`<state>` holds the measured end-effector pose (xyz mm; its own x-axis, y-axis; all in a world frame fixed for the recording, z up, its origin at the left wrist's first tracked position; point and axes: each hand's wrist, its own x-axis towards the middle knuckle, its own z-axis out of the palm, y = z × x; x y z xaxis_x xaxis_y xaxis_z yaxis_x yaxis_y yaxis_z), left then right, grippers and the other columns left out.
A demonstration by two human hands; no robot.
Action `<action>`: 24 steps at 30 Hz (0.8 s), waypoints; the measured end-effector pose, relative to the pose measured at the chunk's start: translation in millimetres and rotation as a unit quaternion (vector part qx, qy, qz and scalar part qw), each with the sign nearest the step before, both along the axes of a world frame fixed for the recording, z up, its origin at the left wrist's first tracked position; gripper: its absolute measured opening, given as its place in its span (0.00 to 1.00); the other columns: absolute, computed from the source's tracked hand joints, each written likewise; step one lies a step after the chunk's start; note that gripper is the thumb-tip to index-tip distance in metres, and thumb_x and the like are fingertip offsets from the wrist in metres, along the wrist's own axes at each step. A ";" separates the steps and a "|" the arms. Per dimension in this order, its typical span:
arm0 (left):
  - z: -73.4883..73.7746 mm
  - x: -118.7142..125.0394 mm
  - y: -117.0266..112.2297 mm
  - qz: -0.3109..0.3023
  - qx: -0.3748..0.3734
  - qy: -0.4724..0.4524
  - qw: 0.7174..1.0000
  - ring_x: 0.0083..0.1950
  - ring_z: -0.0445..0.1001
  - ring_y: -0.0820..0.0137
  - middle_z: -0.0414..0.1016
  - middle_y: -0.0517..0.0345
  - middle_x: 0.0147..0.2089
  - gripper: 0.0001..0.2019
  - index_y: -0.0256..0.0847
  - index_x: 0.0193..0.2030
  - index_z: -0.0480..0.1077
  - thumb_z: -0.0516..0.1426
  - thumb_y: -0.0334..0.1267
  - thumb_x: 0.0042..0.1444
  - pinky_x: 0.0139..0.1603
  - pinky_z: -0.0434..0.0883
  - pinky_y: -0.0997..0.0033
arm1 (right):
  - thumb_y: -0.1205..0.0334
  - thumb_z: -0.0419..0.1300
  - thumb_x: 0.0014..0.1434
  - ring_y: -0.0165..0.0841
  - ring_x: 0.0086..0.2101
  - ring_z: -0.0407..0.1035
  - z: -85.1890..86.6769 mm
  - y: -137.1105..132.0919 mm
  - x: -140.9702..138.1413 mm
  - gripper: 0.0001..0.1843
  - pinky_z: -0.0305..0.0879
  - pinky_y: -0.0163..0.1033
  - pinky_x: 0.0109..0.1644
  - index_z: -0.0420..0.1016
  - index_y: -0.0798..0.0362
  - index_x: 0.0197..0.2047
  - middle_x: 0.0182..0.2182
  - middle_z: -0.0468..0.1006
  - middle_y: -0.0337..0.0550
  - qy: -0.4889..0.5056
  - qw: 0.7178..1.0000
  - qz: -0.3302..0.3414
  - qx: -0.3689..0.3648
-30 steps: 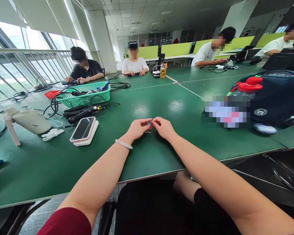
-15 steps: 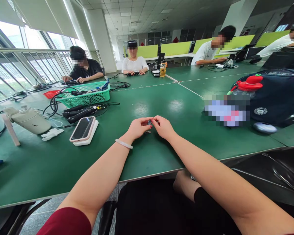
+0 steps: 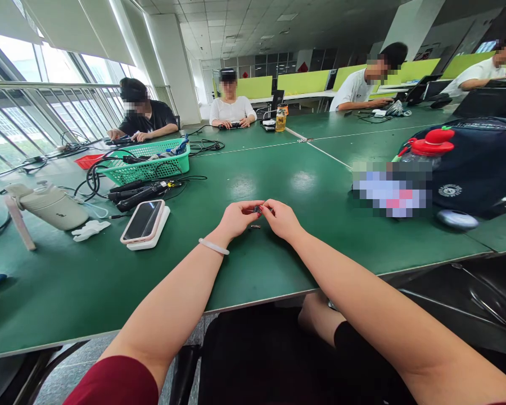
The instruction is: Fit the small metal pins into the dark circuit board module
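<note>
Hands: left hand (image 3: 237, 220) and right hand (image 3: 283, 218) over the table (image 3: 329, 208), small part (image 3: 257, 210) between them.
Strip (image 3: 255, 226): on the table, just before the small part.
Phone (image 3: 143, 220): on a flat box (image 3: 157, 232), left of the hands.
Bottle (image 3: 57, 207): left of the phone, tissue (image 3: 90, 230) between.
Basket (image 3: 143, 174): behind the phone.
Jar (image 3: 280, 120): far behind the hands.
Bag (image 3: 483, 163): right, mouse (image 3: 457, 220) before it.

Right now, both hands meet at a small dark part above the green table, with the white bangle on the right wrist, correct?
Wrong wrist: the head view shows the white bangle on the left wrist. The left hand and right hand do meet at a small dark part above the green table.
</note>
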<state>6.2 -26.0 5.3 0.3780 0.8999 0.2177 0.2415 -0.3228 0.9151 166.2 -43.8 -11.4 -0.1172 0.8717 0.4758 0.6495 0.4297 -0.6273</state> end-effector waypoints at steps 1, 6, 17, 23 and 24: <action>0.1 -0.1 0.0 0.002 0.004 0.004 1.000 0.39 0.75 0.68 0.79 0.51 0.39 0.19 0.38 0.47 0.75 0.61 0.33 0.45 0.45 0.72 0.66 | 0.57 0.49 0.61 0.30 0.27 0.62 0.2 -0.2 -0.2 0.13 0.54 0.34 0.32 0.68 0.52 0.29 0.26 0.71 0.38 -0.002 1.000 0.000 -0.001; -0.1 0.3 0.6 0.008 0.016 0.012 1.000 0.37 0.74 0.69 0.78 0.51 0.38 0.18 0.36 0.46 0.75 0.60 0.31 0.45 0.43 0.72 0.66 | 0.56 0.49 0.61 0.30 0.27 0.62 2.7 -2.6 -1.0 0.14 0.54 0.34 0.32 0.67 0.51 0.28 0.25 0.71 0.38 -0.005 1.000 -0.001 -0.010; -0.9 -0.5 2.0 -0.019 0.011 -0.022 0.999 0.38 0.75 0.69 0.78 0.52 0.39 0.18 0.37 0.46 0.74 0.61 0.31 0.45 0.46 0.71 0.65 | 0.59 0.48 0.61 0.31 0.27 0.62 5.8 -6.6 -0.3 0.12 0.54 0.34 0.32 0.67 0.51 0.29 0.26 0.70 0.38 -0.027 1.000 0.011 -0.002; 0.8 1.4 0.5 0.042 0.033 0.001 0.999 0.36 0.75 0.71 0.77 0.54 0.36 0.17 0.38 0.45 0.75 0.60 0.28 0.45 0.45 0.72 0.66 | 0.57 0.47 0.63 0.31 0.26 0.60 11.5 -13.1 -3.0 0.15 0.51 0.34 0.29 0.66 0.51 0.27 0.24 0.69 0.38 -0.072 0.997 0.004 0.015; 1.5 1.8 -0.2 0.043 0.038 0.003 0.998 0.36 0.75 0.70 0.77 0.54 0.36 0.17 0.38 0.45 0.75 0.60 0.27 0.45 0.46 0.72 0.66 | 0.56 0.47 0.63 0.31 0.25 0.60 12.3 -13.9 -3.6 0.16 0.51 0.34 0.29 0.65 0.51 0.27 0.24 0.69 0.38 -0.074 0.997 0.002 0.016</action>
<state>8.0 -26.2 6.8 0.3013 0.9099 0.2851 0.2771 -0.3697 0.8869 162.6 -57.7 0.9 -0.1921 0.8554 0.4811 0.7322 0.4513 -0.5101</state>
